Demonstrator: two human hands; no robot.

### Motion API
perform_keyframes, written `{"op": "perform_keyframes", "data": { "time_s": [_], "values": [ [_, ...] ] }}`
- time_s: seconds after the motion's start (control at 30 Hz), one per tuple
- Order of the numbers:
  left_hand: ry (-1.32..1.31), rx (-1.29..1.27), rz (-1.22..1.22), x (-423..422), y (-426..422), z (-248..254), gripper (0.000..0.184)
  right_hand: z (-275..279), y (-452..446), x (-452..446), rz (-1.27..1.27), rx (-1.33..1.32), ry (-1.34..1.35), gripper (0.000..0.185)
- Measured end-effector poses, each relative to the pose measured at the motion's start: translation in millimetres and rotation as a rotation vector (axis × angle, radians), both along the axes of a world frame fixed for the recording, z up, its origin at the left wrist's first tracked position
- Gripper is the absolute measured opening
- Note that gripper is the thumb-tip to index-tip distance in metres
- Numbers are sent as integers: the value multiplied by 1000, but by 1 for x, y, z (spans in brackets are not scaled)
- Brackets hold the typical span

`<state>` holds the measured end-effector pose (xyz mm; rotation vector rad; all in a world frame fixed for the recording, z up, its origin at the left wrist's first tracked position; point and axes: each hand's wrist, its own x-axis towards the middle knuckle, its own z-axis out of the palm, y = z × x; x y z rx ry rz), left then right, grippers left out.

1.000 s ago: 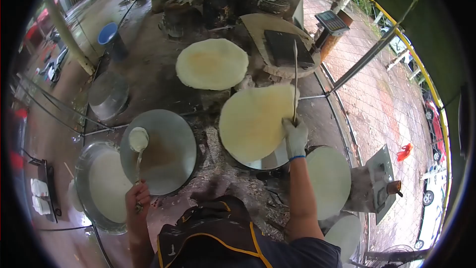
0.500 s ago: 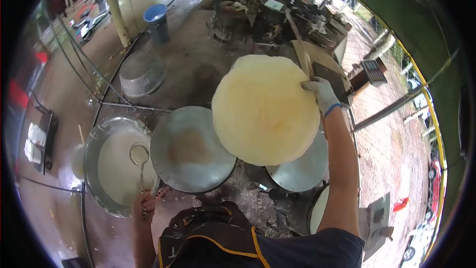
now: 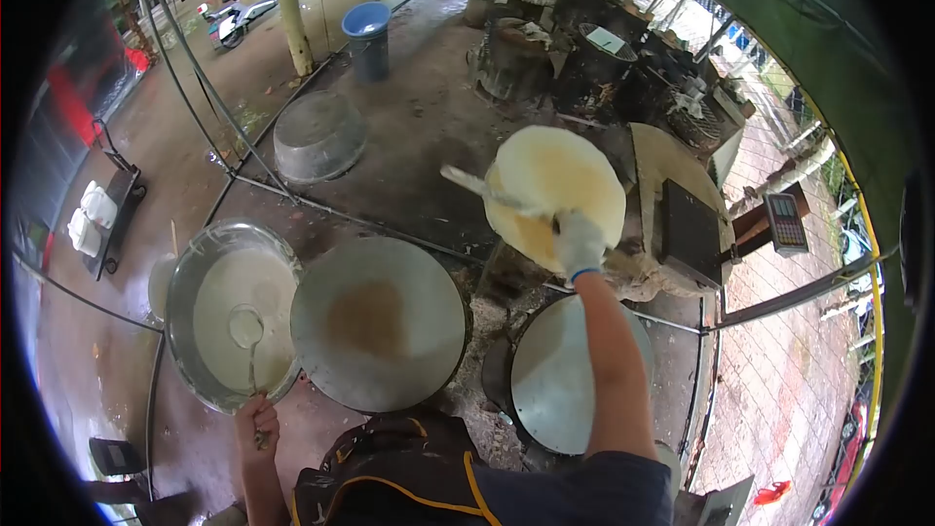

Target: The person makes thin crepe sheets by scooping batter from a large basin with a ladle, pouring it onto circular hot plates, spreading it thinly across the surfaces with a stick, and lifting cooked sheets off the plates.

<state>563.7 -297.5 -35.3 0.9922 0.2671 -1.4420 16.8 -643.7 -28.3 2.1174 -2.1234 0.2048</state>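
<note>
A thin, round, pale-yellow pancake [image 3: 579, 161] is lying ahead of the person, its lower edge showing a second, offset layer; what is supporting it is hidden. The gloved right hand [image 3: 581, 245] is covering its six o'clock edge and is closing its fingers around a long, flat, pale stick [image 3: 467, 180], which is pointing toward ten o'clock across the pancake. Below, at six o'clock, a round grey metal griddle [image 3: 555, 380] is sitting partly behind the right forearm; at eight o'clock a second griddle with a brown patch [image 3: 365, 321] is sitting. At that one's nine o'clock, a silvery metal basin [image 3: 180, 331] is holding creamy white batter [image 3: 224, 287]. The bare left hand [image 3: 256, 417] is gripping a metal ladle [image 3: 246, 329], whose bowl is resting in the batter. At the pancake's three o'clock, a dark square slab [image 3: 691, 234] is lying on a brown board [image 3: 653, 151].
</note>
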Motion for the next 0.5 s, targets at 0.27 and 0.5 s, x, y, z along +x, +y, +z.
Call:
{"op": "perform_keyframes", "data": {
  "time_s": [0.27, 0.5],
  "values": [
    [-106, 12, -16, 16, -11, -4, 13, -64, 29, 2, -49, 223, -246, 28],
    [-7, -47, 65, 84, 6, -32, 18, -66, 81, 164, 278, 225, -698, 52]
  ]
}}
